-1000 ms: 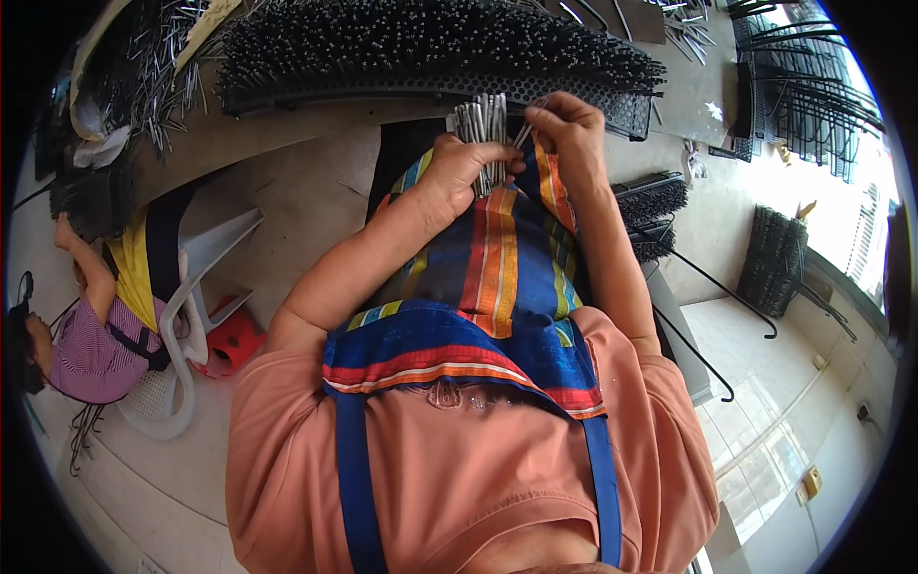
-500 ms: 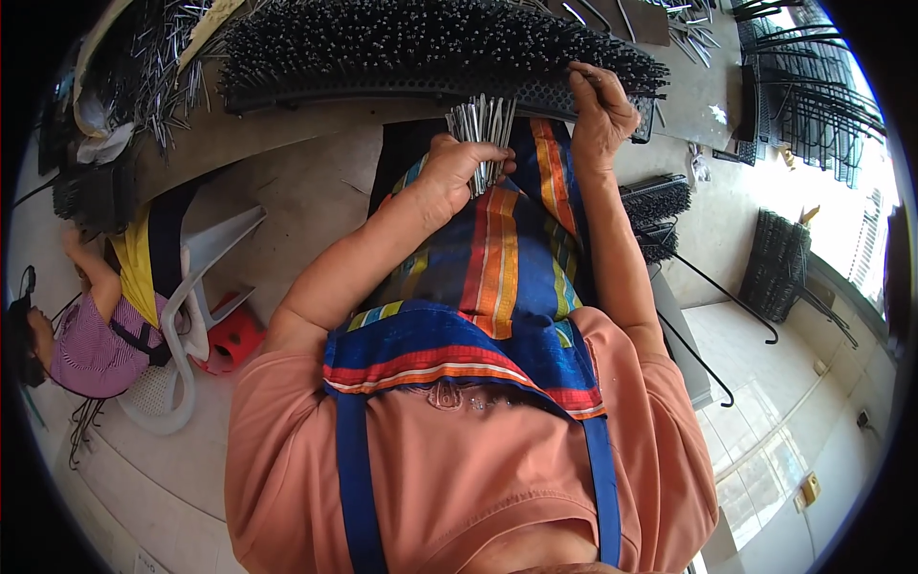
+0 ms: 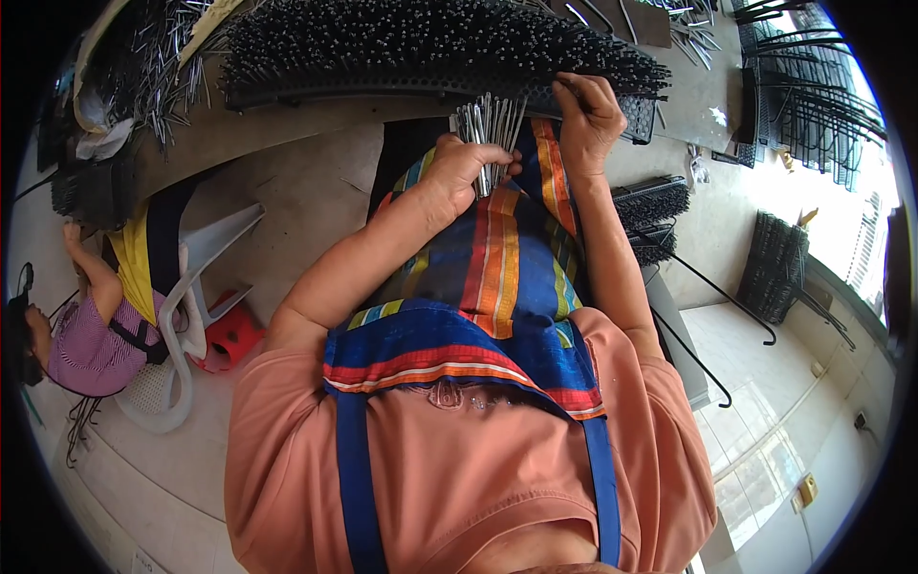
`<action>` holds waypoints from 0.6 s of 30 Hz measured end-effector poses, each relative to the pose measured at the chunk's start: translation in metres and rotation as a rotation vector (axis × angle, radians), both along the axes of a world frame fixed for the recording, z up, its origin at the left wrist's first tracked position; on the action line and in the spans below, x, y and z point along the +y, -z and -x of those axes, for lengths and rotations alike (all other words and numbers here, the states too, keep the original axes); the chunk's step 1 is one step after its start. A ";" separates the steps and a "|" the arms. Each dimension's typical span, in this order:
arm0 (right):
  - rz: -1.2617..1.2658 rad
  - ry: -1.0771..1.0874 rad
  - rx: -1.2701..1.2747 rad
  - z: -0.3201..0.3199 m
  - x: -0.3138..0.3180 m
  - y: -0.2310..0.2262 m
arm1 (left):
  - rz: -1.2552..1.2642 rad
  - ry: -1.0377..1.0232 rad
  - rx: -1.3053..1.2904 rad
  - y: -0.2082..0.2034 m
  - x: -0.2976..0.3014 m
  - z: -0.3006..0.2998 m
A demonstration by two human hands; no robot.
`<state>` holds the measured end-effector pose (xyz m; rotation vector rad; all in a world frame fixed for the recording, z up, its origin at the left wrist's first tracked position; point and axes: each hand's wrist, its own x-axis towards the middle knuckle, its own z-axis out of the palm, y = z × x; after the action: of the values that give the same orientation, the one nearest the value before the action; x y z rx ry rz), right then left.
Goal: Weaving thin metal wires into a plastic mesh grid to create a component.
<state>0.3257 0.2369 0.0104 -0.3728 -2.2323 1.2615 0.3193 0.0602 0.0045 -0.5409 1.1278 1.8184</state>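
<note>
My left hand [image 3: 466,167] is wrapped round a bundle of thin silver metal rods [image 3: 489,120], whose upper ends fan out above the thumb. Just beyond it lies a long black perforated rack [image 3: 421,86], densely filled with upright dark rods [image 3: 411,43]. At the rack's near edge, toward its right end, my right hand [image 3: 589,129] has its thumb and fingertips pinched together. Whatever sits in that pinch is too small to make out. A striped apron [image 3: 497,249] covers my lap below both hands.
Loose metal rods [image 3: 158,86] lie heaped on the table at the far left. More black racks with long hooked rods [image 3: 808,96] stand at the right. On the left, another person [image 3: 100,344] sits by a white plastic chair [image 3: 177,354] and a red stool [image 3: 229,342].
My right hand has come down and left along the rack's near edge, closer to the bundle. My left hand keeps hold of the rods, which fan slightly wider at the right.
</note>
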 end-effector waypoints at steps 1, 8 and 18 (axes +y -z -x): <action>0.017 0.055 0.009 0.001 -0.002 -0.002 | -0.002 0.003 0.006 0.001 0.000 0.000; -0.247 0.003 -0.047 0.010 0.007 -0.016 | -0.065 -0.040 -0.036 0.000 -0.001 0.001; 0.810 -0.202 -0.522 -0.023 -0.019 -0.020 | -0.128 0.030 -0.005 -0.020 -0.011 0.001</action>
<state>0.3492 0.2178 0.0304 -0.8691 -2.0689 2.3872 0.3185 0.0495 0.0243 -0.4506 1.0032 1.8479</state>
